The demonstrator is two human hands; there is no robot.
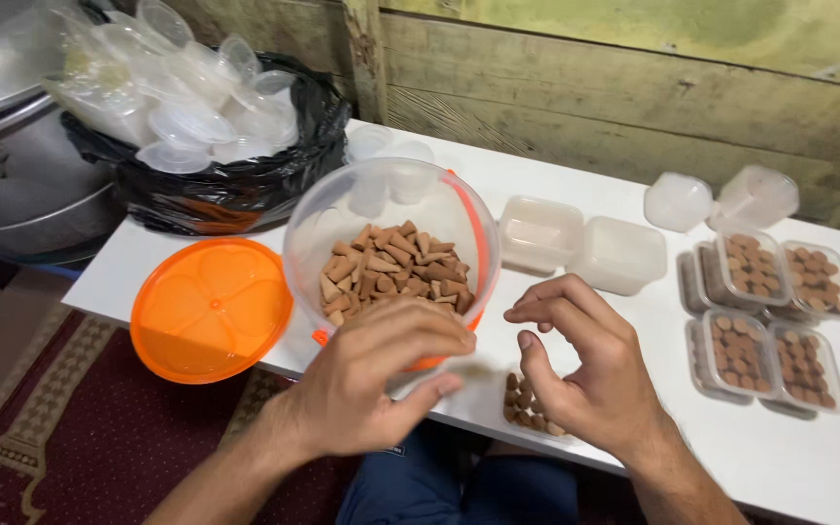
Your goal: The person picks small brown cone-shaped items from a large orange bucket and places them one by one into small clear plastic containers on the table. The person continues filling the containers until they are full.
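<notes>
My left hand [371,379] hovers at the front rim of a round clear tub [391,209] that holds many brown cone-shaped pieces [391,272]. Its thumb and fingers close around the left end of a small clear box [532,408], which lies at the table's front edge with several brown pieces in it. A blurred brown smear shows between my hands. My right hand [585,365] is just above that box, fingers bent and apart, with nothing visible in them.
An orange lid [211,306] lies left of the tub. Two empty clear boxes [580,248] sit behind my right hand. Several filled boxes [770,311] and two lids [721,199] are at the right. A black bag of clear lids [206,126] and metal pots [12,146] stand back left.
</notes>
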